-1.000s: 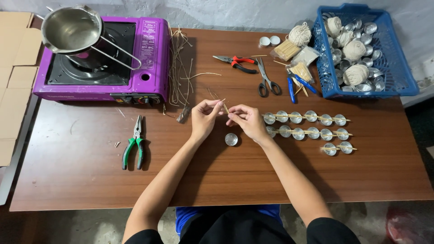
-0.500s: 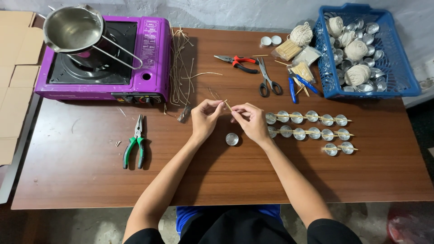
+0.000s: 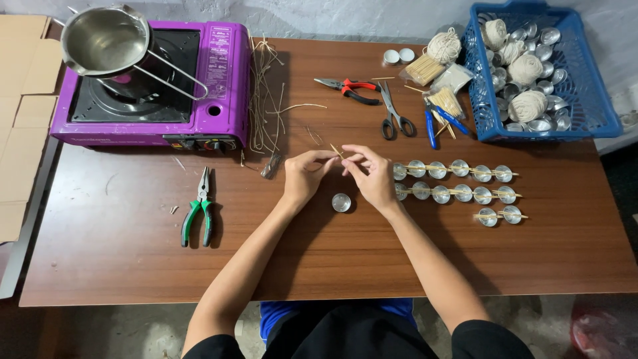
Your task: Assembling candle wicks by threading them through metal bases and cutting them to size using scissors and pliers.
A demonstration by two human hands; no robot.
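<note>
Wick [image 3: 335,150], a short pale straw-coloured strand, thin and stiff-looking, pinched between both hands above the wooden table [image 3: 119,259]. It sits at the table's middle, over a small round silver metal cup [image 3: 341,202] that lies on the wood between the wrists, apart from the fingers.

Left hand [image 3: 304,176]: palm turned inward, thumb and forefinger closed on the strand's left end, other fingers curled. Right hand [image 3: 371,178]: fingers bent, fingertips closed on the right end, forefinger raised slightly. Both forearms reach forward from the near edge, converging at the strand, hands nearly touching.

Just right of the right hand, three rows of like metal cups [image 3: 458,181], each with pale sticks laid across the top. Green-handled pliers [image 3: 199,211] lie well to the left. Loose bundle of pale strands [image 3: 266,100] beside a purple portable stove [image 3: 219,86] carrying a steel pan [image 3: 103,40]. Scissors [image 3: 393,113], red-handled pliers [image 3: 349,88] and blue basket [image 3: 598,100] at the far side.
</note>
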